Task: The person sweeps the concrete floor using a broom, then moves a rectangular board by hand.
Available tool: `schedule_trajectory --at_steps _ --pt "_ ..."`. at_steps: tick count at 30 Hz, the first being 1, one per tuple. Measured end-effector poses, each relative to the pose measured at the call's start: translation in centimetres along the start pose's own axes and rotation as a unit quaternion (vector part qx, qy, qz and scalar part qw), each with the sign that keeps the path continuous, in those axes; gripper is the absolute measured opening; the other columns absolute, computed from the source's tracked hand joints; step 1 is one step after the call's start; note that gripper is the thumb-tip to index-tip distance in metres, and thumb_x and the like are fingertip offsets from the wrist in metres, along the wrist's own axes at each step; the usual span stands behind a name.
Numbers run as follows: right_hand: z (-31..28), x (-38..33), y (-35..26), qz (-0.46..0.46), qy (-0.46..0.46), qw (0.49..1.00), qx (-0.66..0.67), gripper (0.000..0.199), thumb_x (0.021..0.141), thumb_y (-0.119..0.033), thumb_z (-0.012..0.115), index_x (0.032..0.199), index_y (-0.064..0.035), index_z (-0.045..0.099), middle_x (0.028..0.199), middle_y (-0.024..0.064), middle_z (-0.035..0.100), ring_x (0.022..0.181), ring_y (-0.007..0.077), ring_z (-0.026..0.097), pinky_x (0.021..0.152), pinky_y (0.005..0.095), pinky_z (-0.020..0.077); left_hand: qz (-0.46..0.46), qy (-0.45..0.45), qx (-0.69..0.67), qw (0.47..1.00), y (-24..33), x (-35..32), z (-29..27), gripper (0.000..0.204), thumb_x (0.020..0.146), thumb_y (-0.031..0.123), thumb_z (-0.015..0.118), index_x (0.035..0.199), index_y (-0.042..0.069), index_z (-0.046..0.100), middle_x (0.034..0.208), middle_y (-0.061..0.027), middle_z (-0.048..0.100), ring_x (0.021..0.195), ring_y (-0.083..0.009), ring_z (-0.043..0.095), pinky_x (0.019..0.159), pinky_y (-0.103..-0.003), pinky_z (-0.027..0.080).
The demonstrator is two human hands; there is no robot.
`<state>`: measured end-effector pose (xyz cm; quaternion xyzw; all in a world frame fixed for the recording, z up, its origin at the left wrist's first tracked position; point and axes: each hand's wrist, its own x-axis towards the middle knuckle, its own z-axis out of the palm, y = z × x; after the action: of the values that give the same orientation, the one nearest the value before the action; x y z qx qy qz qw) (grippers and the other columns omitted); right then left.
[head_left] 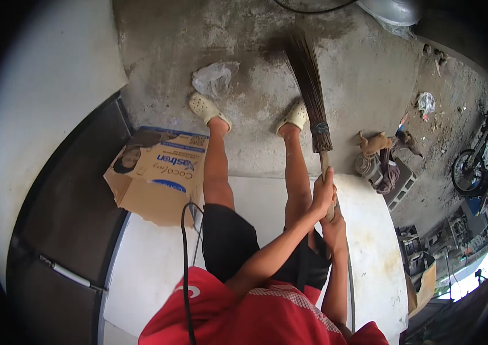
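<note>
Both my hands grip the wooden handle of a stick broom (307,75), whose dark bristles point away from me over the concrete floor (255,40). My left hand (323,194) is wrapped round the handle just below the binding. Lower down, close beneath it, my right hand (333,230) is closed round the same handle. The bristle tips look blurred, and I cannot tell whether they touch the floor. A crumpled clear plastic bag (215,79) lies left of the broom, just beyond my left foot in its cream clog (209,110).
A cardboard box (163,167) lies to the left on the white surface (146,253) under me. Toward the right are a brown dog (375,144), a hollow concrete block (401,187) and a parked motorcycle (476,164). A black cable (185,264) hangs by my left side.
</note>
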<state>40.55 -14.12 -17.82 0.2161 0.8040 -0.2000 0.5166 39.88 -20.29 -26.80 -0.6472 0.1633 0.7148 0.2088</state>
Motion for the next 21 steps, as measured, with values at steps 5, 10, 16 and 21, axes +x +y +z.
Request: schedule_trajectory --at_steps 5,10,16,21 --pt "1.9 -5.0 -2.7 -0.123 -0.143 0.982 -0.033 0.037 0.076 -0.016 0.059 0.103 0.0058 0.045 0.074 0.0243 0.059 0.071 0.0371 0.06 0.065 0.04 0.0473 -0.049 0.013 -0.151 0.987 2.0 -5.9 -7.0 0.044 0.084 0.058 0.047 0.077 0.015 0.039 0.053 0.0046 0.033 0.039 -0.0084 0.031 0.038 -0.023 0.03" --pt "7.7 3.0 -7.5 0.02 -0.509 0.832 0.218 0.043 0.081 -0.014 0.057 0.118 0.0013 0.04 0.066 0.0031 0.049 0.043 0.007 0.045 0.035 0.0209 0.035 0.14 0.045 -0.302 0.942 6.1 3.4 -20.5 0.044 0.084 0.06 0.043 0.08 0.016 0.041 0.057 0.0035 0.039 0.043 -0.0114 0.037 0.045 -0.025 0.034" --pt "2.4 8.1 -8.9 0.046 -0.347 0.903 0.249 0.047 0.086 -0.012 0.05 0.13 -0.0017 0.038 0.064 0.0004 0.048 0.041 0.004 0.04 0.035 0.0194 0.0341 0.021 0.087 -0.191 0.978 5.9 13.6 -11.4 0.043 0.087 0.053 0.042 0.075 0.012 0.047 0.056 -0.0011 0.045 0.043 -0.0143 0.045 0.042 -0.029 0.04" --pt "-8.2 -0.2 2.5 0.097 -0.139 0.913 0.371 0.051 0.09 -0.015 0.045 0.138 -0.0134 0.026 0.062 -0.0019 0.042 0.037 0.0039 0.034 0.031 0.0171 0.0284 -0.016 0.025 0.106 0.994 -6.7 4.9 7.0 0.049 0.087 0.047 0.045 0.07 0.001 0.05 0.05 -0.0065 0.047 0.04 -0.0194 0.05 0.037 -0.034 0.039"
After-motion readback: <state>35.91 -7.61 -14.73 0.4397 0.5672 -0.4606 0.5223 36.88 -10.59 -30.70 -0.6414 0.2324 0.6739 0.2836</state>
